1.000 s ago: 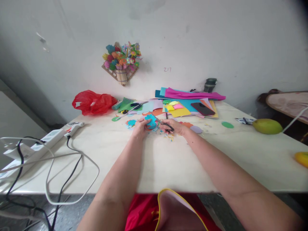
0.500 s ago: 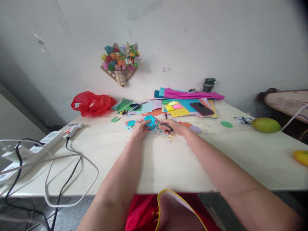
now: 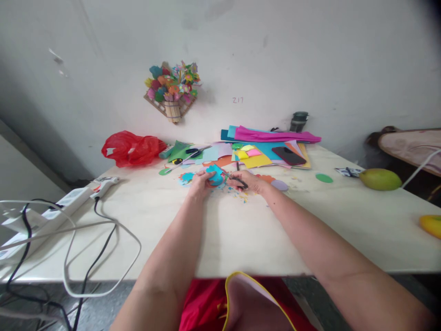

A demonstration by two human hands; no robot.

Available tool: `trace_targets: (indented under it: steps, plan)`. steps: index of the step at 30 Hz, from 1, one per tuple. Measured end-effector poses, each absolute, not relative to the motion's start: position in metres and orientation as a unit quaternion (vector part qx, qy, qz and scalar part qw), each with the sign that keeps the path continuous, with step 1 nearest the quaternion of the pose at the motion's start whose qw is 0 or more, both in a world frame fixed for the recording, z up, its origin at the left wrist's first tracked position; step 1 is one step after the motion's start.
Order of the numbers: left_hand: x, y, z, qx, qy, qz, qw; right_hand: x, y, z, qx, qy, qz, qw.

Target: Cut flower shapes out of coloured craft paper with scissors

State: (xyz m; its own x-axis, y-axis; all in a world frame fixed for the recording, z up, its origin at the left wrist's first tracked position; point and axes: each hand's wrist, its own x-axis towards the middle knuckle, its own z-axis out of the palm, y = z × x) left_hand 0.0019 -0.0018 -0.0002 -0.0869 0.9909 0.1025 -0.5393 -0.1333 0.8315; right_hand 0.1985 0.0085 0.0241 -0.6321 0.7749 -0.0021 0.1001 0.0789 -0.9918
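One blue scalloped paper cutout (image 3: 215, 177) is pinched between the thumb and fingers of our left hand (image 3: 201, 181), held just above the middle of the pale table (image 3: 241, 239). Our right hand (image 3: 253, 181) has its fingers curled around the dark handles of a pair of scissors (image 3: 242, 182), whose blades point left toward the cutout; we cannot tell whether they touch its edge. Small paper scraps (image 3: 244, 198) lie scattered beneath and in front of the scissors. Just left of our left hand we see another blue cutout (image 3: 187, 177), and beside our right wrist lie an orange cutout (image 3: 266, 178) and a lavender disc (image 3: 279, 185). Beyond our hands, colored sheets spread across the back of the table, a yellow sheet (image 3: 259, 161) among them, with a dark phone (image 3: 288, 156) resting on the spread and a folded magenta sheet (image 3: 275, 134) behind it. To the left of these we have a second pair of scissors (image 3: 193, 151) and a crumpled red plastic bag (image 3: 132, 151). Well apart on our right are a green disc (image 3: 324, 178) and a greenish-yellow mango (image 3: 381, 179); a white power strip (image 3: 74, 197) lies on our left. Colorful craft flowers (image 3: 172, 85) hang on the wall (image 3: 310, 55).
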Motion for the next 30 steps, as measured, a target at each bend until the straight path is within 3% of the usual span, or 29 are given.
trace_targets:
  steps: [6, 15, 30]
  plan:
    - [0.002, -0.004, 0.002, 0.351, 0.319, 0.666, 0.575, 0.196, 0.019, 0.017, -0.288, -0.632, 0.670, 0.262]
    - [0.001, -0.003, 0.001, 0.341, 0.316, 0.669, 0.579, 0.204, 0.003, 0.028, -0.338, -0.695, 0.570, 0.278]
    - [0.008, -0.004, 0.006, 0.299, 0.332, 0.680, 0.581, 0.191, 0.000, 0.020, -0.346, -0.667, 0.580, 0.315]
